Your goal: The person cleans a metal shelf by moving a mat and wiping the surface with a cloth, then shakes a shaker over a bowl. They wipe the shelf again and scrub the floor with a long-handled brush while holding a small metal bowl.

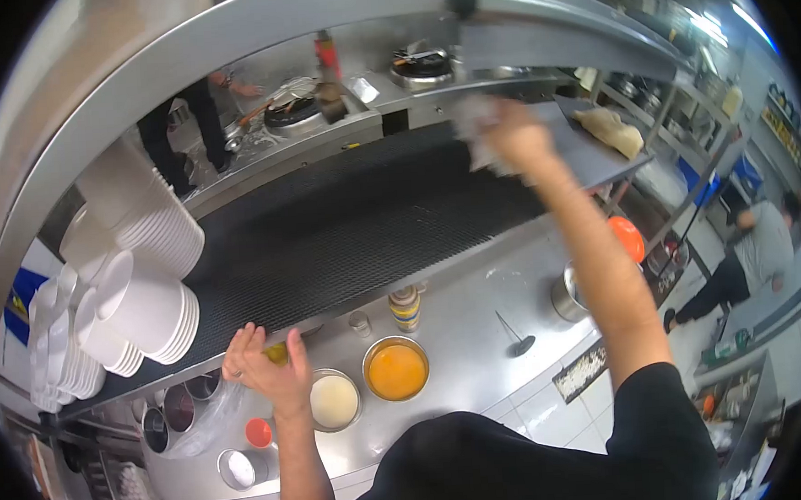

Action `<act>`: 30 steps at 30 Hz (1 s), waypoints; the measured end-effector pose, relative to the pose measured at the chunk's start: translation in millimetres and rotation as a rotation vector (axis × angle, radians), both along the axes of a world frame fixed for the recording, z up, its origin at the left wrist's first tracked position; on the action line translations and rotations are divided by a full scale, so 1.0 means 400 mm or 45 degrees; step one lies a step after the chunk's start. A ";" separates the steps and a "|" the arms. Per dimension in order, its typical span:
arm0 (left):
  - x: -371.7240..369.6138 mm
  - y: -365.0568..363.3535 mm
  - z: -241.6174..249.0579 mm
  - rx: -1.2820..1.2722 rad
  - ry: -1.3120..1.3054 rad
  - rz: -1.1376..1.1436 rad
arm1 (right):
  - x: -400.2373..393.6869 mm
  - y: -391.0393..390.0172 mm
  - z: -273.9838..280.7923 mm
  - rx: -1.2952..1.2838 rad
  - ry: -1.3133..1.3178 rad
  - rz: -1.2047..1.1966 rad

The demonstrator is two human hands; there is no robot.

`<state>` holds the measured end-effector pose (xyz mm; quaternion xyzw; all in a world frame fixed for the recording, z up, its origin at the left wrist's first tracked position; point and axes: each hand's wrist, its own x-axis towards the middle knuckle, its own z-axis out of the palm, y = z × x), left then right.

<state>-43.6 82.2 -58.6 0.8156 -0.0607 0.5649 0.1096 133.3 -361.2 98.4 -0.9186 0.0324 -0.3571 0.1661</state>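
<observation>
My right hand (518,140) is stretched out over the far right part of a black-matted shelf (353,216). It is closed on a crumpled whitish cloth (478,135), smeared by motion. Against the shelf's front edge rests my left hand (268,363), fingers and thumb apart, holding nothing. Stacks of white bowls (142,302) stand on the shelf's left end, left of that hand. Below the shelf, on the steel counter (461,338), are a bowl of orange liquid (396,371) and a bowl of cream-coloured liquid (335,401).
A patterned bottle (405,309) and a small glass (359,323) stand behind the bowls. A ladle (522,344) lies to their right, near a metal pot (568,295). A pale bundle (609,132) sits on the shelf's right end. Other people are beyond the shelf and at far right.
</observation>
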 end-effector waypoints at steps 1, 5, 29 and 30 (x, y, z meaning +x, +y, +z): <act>-0.001 0.003 0.001 -0.015 0.011 -0.022 | -0.049 0.139 0.010 -0.273 0.193 0.172; -0.014 -0.008 0.011 -0.060 0.056 -0.052 | -0.253 0.611 -0.064 -0.384 0.144 0.872; -0.160 0.088 -0.015 -0.594 0.072 -0.053 | -0.255 0.568 0.053 -0.178 0.105 0.695; -0.143 0.068 -0.009 -0.612 0.050 -0.088 | -0.258 0.681 0.056 -0.212 0.314 0.768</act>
